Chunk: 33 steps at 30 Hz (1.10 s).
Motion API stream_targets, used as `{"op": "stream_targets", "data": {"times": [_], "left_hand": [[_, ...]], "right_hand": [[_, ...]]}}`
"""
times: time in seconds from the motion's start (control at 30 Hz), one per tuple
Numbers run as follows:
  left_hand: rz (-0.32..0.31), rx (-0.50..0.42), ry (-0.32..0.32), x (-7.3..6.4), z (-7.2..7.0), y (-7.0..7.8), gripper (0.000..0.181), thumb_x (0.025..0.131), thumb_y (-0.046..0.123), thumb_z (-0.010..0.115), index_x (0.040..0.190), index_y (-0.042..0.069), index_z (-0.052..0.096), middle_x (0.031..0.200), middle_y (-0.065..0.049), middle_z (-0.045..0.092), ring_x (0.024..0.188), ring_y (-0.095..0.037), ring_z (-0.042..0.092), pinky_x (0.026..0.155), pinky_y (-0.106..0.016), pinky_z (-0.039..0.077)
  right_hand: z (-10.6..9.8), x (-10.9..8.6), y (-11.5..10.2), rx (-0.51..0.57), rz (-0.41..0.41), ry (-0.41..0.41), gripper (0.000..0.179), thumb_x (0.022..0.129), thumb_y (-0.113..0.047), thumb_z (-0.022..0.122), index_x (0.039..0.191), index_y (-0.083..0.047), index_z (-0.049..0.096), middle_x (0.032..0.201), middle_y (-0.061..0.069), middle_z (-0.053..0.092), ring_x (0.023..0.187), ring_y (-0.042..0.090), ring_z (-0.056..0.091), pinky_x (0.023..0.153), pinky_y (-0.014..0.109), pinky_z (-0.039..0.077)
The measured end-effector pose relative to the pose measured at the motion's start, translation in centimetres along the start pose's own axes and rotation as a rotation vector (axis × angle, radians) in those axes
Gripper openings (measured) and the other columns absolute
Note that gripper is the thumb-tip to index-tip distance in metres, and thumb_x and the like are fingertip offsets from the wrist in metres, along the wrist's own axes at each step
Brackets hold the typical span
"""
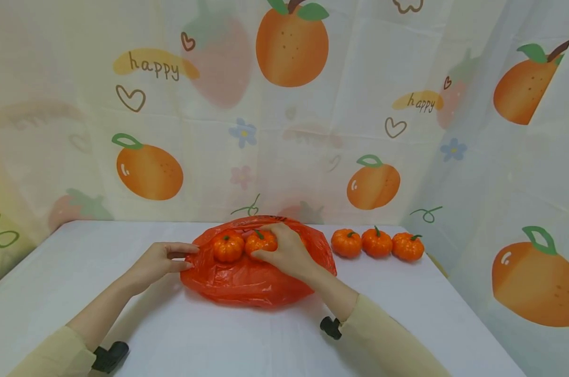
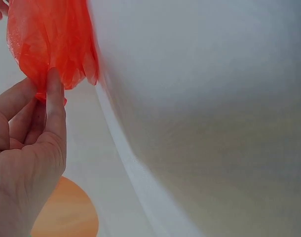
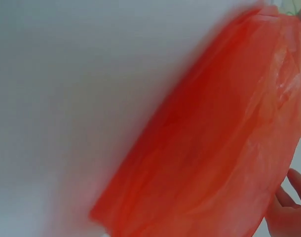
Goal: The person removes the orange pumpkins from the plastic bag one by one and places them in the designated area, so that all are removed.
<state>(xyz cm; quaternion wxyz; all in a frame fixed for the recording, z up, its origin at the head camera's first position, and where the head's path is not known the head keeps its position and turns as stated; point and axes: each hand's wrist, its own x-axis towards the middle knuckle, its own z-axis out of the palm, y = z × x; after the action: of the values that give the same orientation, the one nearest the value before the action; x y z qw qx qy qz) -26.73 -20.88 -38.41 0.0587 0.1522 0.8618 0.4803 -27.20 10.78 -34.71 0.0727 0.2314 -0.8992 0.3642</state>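
A crinkled red plastic bag (image 1: 261,285) lies on the white table with its mouth spread open. At the bag's left edge my left hand (image 1: 159,264) pinches the plastic between thumb and fingers; the left wrist view shows the same pinch on the bag (image 2: 52,44). Two small orange toy pumpkins with green stems show in the bag's mouth. The left pumpkin (image 1: 228,246) sits untouched. Around the other pumpkin (image 1: 260,243) my right hand (image 1: 286,251) curls, fingers at its top and thumb below. In the right wrist view the bag (image 3: 214,128) hides most of that grip.
To the right of the bag, three more toy pumpkins, a near one (image 1: 346,243), a middle one (image 1: 376,242) and an outer one (image 1: 408,246), stand in a row on the table (image 1: 275,340). A fruit-printed curtain (image 1: 289,157) hangs behind the table and at its right side.
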Motion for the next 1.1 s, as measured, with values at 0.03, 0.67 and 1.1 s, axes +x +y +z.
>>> {"op": "stream_targets", "data": {"times": [0.03,0.67,1.1], "left_hand": [[0.0,0.001,-0.001,0.0,0.0,0.0,0.042,0.092,0.013,0.065,0.132,0.003,0.062,0.138,-0.022,0.06,0.13,-0.042,0.054,0.088,-0.026,0.059],[-0.016,0.001,-0.007,0.1,0.0,0.1,0.042,0.093,0.015,0.064,0.133,0.003,0.061,0.137,-0.022,0.06,0.129,-0.041,0.054,0.088,-0.025,0.059],[-0.011,-0.002,-0.011,0.2,0.0,0.0,0.042,0.093,0.014,0.064,0.133,0.002,0.061,0.137,-0.022,0.061,0.128,-0.041,0.055,0.087,-0.023,0.058]], "right_hand": [[0.2,0.2,-0.1,-0.002,0.016,-0.013,0.058,0.085,-0.034,0.077,0.134,-0.01,0.057,0.139,0.008,0.058,0.133,0.029,0.051,0.114,0.051,0.041],[3.1,3.5,-1.8,-0.029,0.104,-0.103,0.06,0.087,-0.037,0.074,0.138,-0.011,0.055,0.142,0.006,0.057,0.135,0.026,0.051,0.114,0.047,0.043],[4.9,4.7,-2.4,-0.047,0.15,-0.102,0.056,0.087,-0.036,0.075,0.135,-0.013,0.058,0.14,0.004,0.059,0.132,0.024,0.053,0.113,0.043,0.045]]}}
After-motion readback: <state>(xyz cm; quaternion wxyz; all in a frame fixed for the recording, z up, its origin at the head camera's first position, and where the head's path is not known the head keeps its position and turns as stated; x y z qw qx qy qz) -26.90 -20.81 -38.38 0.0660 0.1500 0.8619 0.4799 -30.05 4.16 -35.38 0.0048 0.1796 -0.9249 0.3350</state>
